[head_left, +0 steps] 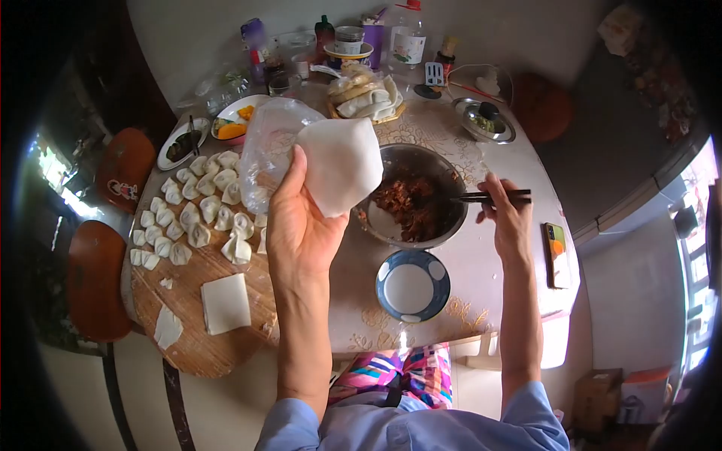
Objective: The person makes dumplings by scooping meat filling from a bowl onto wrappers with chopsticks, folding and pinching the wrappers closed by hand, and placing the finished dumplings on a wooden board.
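Note:
My left hand [308, 225] holds up a square white dough wrapper [341, 165], which lies across the fingers with the thumb at its left edge. In my right hand [505, 210] are dark chopsticks [481, 198], their tips reaching into a metal bowl [451, 225] of reddish-brown filling [410, 203]. A blue-rimmed bowl [412, 286] with white contents stands just below the metal one. On the round wooden board [203, 346] at the left are several folded dumplings [198, 234], a stack of square wrappers [226, 304] and a dough scrap [168, 327].
Behind my left hand lies a clear plastic bag [263, 143]. Plates of food, a wrapped dough bundle [368, 98], a large bottle [407, 45] and a metal dish [485, 120] line the back. A phone [556, 255] lies at the right edge.

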A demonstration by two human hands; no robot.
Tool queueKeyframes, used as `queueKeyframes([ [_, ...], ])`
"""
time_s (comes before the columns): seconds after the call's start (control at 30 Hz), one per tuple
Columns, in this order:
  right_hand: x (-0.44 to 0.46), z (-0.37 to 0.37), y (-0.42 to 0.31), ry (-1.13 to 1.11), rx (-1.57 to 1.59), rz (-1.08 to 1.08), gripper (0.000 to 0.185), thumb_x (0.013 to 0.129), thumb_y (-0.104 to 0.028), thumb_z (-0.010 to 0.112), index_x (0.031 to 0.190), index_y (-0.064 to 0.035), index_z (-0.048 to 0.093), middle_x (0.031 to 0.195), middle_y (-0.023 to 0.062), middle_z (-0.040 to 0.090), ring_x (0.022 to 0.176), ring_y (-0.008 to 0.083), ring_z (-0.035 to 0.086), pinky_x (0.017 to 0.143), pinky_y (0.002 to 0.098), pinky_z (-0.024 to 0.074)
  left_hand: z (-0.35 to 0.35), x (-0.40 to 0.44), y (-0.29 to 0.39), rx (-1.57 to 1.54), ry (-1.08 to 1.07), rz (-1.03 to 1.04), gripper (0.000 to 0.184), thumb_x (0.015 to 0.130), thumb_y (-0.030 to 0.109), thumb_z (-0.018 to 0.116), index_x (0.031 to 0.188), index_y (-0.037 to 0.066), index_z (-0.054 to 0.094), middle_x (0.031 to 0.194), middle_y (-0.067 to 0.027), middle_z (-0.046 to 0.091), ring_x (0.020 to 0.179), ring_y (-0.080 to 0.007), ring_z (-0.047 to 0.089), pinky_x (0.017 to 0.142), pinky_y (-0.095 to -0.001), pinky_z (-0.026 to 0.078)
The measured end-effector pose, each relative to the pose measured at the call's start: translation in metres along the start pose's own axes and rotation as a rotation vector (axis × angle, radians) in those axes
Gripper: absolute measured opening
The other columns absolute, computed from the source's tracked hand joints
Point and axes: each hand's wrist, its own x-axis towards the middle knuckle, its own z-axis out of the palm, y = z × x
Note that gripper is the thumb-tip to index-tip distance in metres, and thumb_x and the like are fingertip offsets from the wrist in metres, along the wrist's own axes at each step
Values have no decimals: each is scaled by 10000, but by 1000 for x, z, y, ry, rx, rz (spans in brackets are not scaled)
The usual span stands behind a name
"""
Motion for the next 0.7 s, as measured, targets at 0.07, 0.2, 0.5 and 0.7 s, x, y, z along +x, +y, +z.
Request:
queueKeyframes([
  [0.07,12,16,-3,-58,-135,-84,287,838,-245,635,766,32,608,602,38,531,495,89,478,428,247,442,5,15,-8,15,15,40,297,921,221,488,1151,34,492,1117,-81,583,1035,-198,565,887,-380,489],
  [0.2,23,34,-21,-293,-413,-88,300,865,-235,594,748,41,595,634,42,525,521,101,519,463,236,442,10,32,-17,120,109,133,311,922,233,486,1153,24,490,1119,-86,577,1032,-205,563,888,-381,481],
  [0.5,9,27,-63,-280,-422,-333,290,848,-213,605,701,36,584,667,64,512,557,125,526,514,237,416,-22,24,-12,182,198,226,338,927,217,477,1199,17,463,1179,-98,545,1094,-218,521,944,-391,422],
  [0.7,-16,38,-35,-215,-303,-282,238,832,-178,625,746,43,611,664,79,543,562,133,544,519,235,429,-24,15,-5,163,303,296,336,912,232,507,1168,15,493,1143,-95,570,1034,-208,562,862,-365,482],
])
